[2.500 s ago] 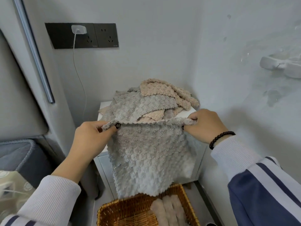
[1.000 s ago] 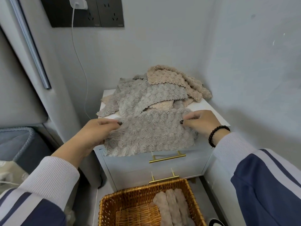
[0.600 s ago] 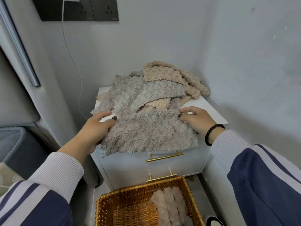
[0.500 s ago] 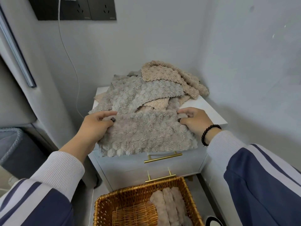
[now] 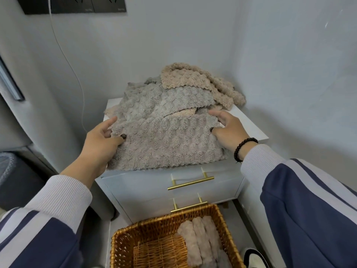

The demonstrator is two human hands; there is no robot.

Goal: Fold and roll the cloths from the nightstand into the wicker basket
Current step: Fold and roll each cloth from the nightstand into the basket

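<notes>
A grey fluffy cloth (image 5: pixel 168 144), folded in half, lies flat on the front of the white nightstand (image 5: pixel 249 128). My left hand (image 5: pixel 100 146) rests at its left edge, index finger straight and thumb pressing the fabric. My right hand (image 5: pixel 228 128) rests at its right edge with loosely spread fingers and the thumb on the cloth. Behind it sits a pile of grey and beige cloths (image 5: pixel 170 97). On the floor below stands the wicker basket (image 5: pixel 123 235), with three rolled cloths (image 5: pixel 201 236) along its right side.
Walls close in behind and to the right of the nightstand. Two drawers with gold handles (image 5: pixel 190 182) face me. A white cable (image 5: pixel 77 78) hangs from a dark socket panel (image 5: pixel 77 4). A padded bed edge (image 5: pixel 11 171) is at left, a shoe (image 5: pixel 253 258) by the basket.
The cloth was held up by its top corners, then folded down onto the nightstand. Since half a second ago my fingers have loosened from its side edges and spread out.
</notes>
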